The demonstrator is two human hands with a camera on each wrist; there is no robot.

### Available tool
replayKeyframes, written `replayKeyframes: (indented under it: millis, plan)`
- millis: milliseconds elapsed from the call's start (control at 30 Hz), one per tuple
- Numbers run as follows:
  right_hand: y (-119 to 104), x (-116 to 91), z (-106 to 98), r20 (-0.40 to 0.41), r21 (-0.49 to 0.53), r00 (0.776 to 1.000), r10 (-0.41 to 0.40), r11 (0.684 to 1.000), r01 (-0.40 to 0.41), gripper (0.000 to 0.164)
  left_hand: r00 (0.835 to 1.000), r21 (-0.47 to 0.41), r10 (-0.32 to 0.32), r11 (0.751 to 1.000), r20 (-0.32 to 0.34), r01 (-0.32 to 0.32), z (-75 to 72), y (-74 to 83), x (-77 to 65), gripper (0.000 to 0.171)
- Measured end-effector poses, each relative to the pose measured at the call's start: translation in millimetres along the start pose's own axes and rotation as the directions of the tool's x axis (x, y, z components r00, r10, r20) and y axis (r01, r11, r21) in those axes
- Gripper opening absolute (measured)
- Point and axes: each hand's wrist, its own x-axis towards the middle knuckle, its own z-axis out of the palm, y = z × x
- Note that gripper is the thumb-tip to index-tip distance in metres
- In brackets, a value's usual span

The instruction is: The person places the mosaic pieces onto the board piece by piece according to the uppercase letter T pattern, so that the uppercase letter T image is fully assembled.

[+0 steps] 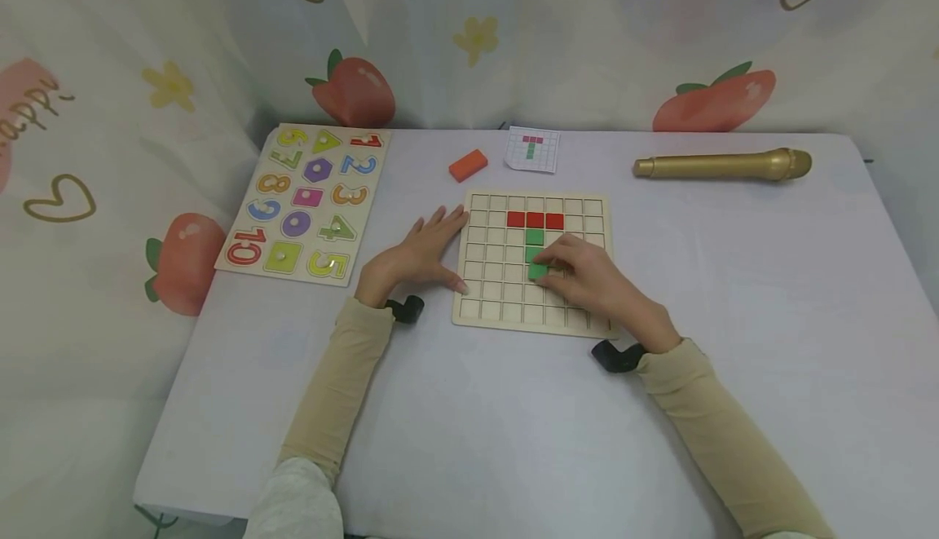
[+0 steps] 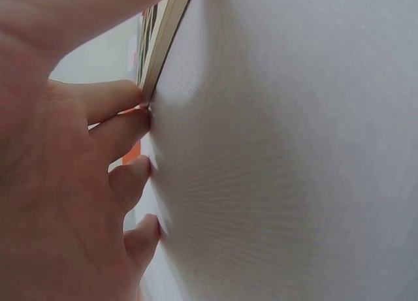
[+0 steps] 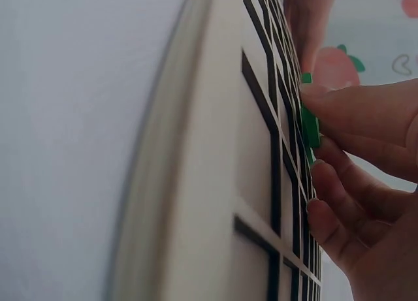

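Note:
A wooden grid board (image 1: 491,317) lies on the white table. Three red square tiles (image 1: 535,220) make a row near its top, and green tiles run down from the middle one. My right hand (image 1: 587,276) pinches the lowest green tile (image 1: 538,271) between thumb and fingers, over the column's lower end. In the right wrist view that green tile (image 3: 310,125) stands at the grid surface, slightly tilted. My left hand (image 1: 418,255) is spread at the board's left edge, thumb on its lower left and fingertips along the side. The left wrist view shows its fingers (image 2: 124,128) resting on the table.
Above the board lie an orange block (image 1: 468,165) and a pattern card (image 1: 532,150) with a red and green T. A number and shape puzzle board (image 1: 297,172) is at the left. A gold microphone (image 1: 722,165) lies at the back right, before a printed curtain (image 1: 572,50).

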Motion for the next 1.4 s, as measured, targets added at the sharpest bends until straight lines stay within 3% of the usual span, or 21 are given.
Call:
replayKeyframes:
  millis: [800, 1000, 1400]
  plan:
    - [2.9, 0.5, 3.7, 0.027, -0.009, 0.999, 0.026, 1.000, -0.025, 0.027, 1.000, -0.016, 0.022, 1.000, -0.002, -0.022, -2.8, 2.8, -4.6, 0.125]
    - [3.3, 1.8, 4.0, 0.063, -0.004, 0.998, 0.027, 1.000, -0.027, 0.027, 1.000, -0.004, 0.003, 1.000, 0.005, -0.003, -0.3, -0.9, -4.9, 0.125]
    - [5.0, 1.4, 2.7, 0.041, -0.008, 0.999, -0.001, 1.000, 0.001, 0.026, 1.000, -0.012, 0.016, 1.000, 0.010, -0.015, -1.7, 0.0, -2.9, 0.125]
